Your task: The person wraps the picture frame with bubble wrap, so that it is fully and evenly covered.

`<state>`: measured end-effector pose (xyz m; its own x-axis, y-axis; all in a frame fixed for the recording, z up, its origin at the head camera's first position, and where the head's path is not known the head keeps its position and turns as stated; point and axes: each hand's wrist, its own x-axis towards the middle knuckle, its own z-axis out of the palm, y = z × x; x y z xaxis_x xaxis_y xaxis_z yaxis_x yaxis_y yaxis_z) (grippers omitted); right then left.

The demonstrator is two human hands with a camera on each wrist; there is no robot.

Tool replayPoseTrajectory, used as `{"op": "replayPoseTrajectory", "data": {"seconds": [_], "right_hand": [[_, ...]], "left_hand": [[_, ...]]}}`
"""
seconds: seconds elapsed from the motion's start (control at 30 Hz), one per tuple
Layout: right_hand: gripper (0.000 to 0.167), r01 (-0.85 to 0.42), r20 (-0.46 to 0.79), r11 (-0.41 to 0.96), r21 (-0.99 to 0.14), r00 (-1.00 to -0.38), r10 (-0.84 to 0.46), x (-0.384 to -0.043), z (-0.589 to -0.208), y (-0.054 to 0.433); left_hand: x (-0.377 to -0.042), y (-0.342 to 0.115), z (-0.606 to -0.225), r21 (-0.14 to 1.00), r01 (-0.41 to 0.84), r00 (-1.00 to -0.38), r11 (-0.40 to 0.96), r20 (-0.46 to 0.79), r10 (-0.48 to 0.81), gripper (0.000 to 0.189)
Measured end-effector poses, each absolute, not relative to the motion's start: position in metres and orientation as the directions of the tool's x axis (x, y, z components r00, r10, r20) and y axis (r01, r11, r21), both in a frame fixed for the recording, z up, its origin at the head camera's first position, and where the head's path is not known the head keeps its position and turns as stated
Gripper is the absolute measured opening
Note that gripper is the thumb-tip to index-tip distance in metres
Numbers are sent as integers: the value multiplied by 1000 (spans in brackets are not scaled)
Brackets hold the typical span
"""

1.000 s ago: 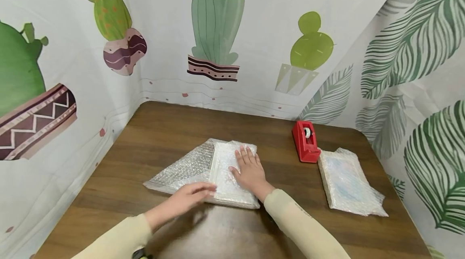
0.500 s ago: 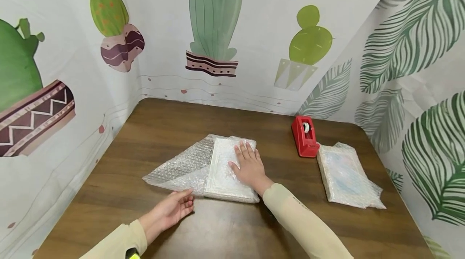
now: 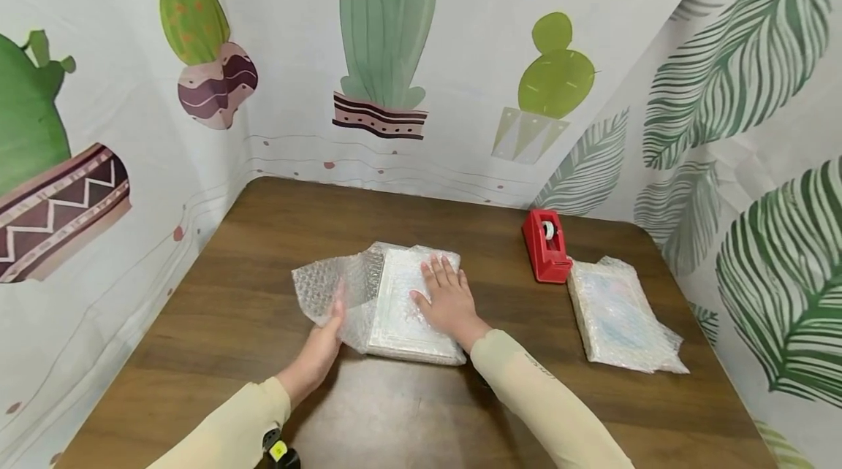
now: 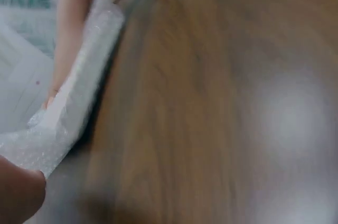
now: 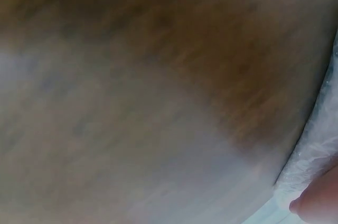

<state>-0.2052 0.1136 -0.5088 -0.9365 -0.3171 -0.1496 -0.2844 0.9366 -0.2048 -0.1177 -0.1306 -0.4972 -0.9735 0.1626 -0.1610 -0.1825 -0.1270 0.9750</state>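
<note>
A white picture frame (image 3: pixel 388 326) lies partly wrapped in bubble wrap (image 3: pixel 316 286) at the middle of the table. My right hand (image 3: pixel 450 304) rests flat on it, fingers straight and spread. At the frame's left, my left hand (image 3: pixel 321 352) holds the near edge of the loose flap and lifts it, some fingers hidden by the wrap. The left wrist view shows part of that hand (image 4: pixel 18 192) against the wrapped edge (image 4: pixel 84 86). In the blurred right wrist view, a bit of the right hand (image 5: pixel 319 200) shows beside the wrap (image 5: pixel 317 139).
A red tape dispenser (image 3: pixel 547 246) with a roll of tape stands at the back right. Beside it lies another bubble-wrapped flat package (image 3: pixel 618 319). The brown wooden table (image 3: pixel 408 418) backs onto a cloth (image 3: pixel 289 52) printed with cacti and leaves.
My left hand has moved from the frame's near edge to the flap's near edge and raised it, so the flap's left point folds up and inward. The right hand stays on the frame.
</note>
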Motion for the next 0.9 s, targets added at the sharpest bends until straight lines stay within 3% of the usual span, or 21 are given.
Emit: {"op": "replayPoseTrajectory", "data": {"seconds": [0.17,0.27,0.33,0.43,0.6,0.77,0.9], "right_hand": [[72,-284,-150,937,-205,-936,-317,-203,-511,111],[71,-281,-143,939,-200,-939,-312,-203,-510,110],[71,-274,-152,940,-201,-939,-307,-203,-509,109],[71,-268,-155,938,-219,-940,-304,-204,-507,108],[72,-249,-169,947,-201,-944,-284,-205,-507,107],[71,-231,-168,955,-183,-950,-262,-206,-509,106],[72,-219,-177,961,-171,-952,-249,-206,-507,107]], "left_hand": [[-116,-142,-504,785,-327,-945,-527,-263,196,61],[-116,-152,-504,624,-392,-908,-676,-379,177,60],[-117,-158,-501,590,-401,-900,-701,-396,182,60],[-118,-161,-494,699,-375,-926,-608,-315,209,63],[-123,-149,-480,962,-168,-967,-217,-119,223,70],[-127,-126,-468,991,-104,-975,84,-119,188,63],[-130,-101,-465,981,-71,-971,181,-110,212,55]]}}
